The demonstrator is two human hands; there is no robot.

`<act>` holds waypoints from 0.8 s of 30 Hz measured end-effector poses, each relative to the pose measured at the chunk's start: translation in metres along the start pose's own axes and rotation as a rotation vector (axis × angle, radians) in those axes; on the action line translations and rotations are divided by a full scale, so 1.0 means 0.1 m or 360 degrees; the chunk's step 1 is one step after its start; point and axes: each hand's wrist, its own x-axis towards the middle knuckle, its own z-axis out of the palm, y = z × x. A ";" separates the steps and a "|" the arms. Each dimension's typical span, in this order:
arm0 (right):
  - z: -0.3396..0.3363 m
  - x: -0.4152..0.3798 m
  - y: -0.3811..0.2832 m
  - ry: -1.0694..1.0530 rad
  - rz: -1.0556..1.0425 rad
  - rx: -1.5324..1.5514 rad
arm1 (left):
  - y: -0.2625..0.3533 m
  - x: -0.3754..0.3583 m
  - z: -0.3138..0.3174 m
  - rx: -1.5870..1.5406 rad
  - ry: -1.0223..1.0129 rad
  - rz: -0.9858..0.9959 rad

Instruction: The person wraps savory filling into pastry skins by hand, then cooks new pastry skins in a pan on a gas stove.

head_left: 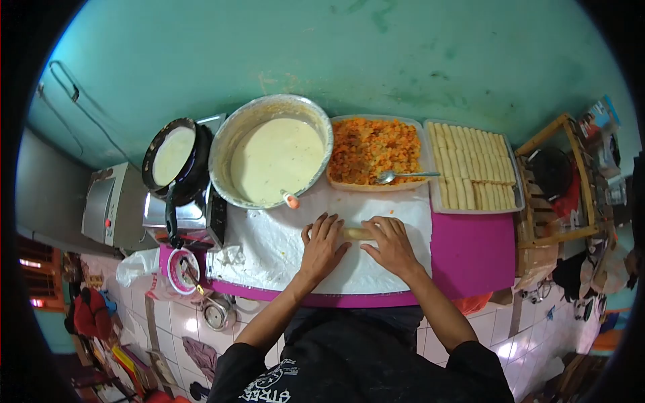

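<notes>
A pale rolled crepe lies crosswise on the white sheet in front of me, between my two hands. My left hand is curved over its left end, with the thumb on the near side and the fingers on the far side. Over the right end is my right hand, its thumb and fingers on either side of the roll. My palms and fingers hide both ends. Just beyond stands a tub of orange diced filling, with a spoon resting in it.
A large pot of pale batter with an orange-tipped handle stands left of the filling. Further left, a pan with a crepe sits on a stove. A tray of finished rolls is at right. A white-and-pink bowl stands at the left edge.
</notes>
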 end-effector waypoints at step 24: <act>0.02 0.23 -0.05 -0.0749 0.0380 0.0486 | -0.04 -0.92 -0.38 -0.0405 0.0470 -0.0433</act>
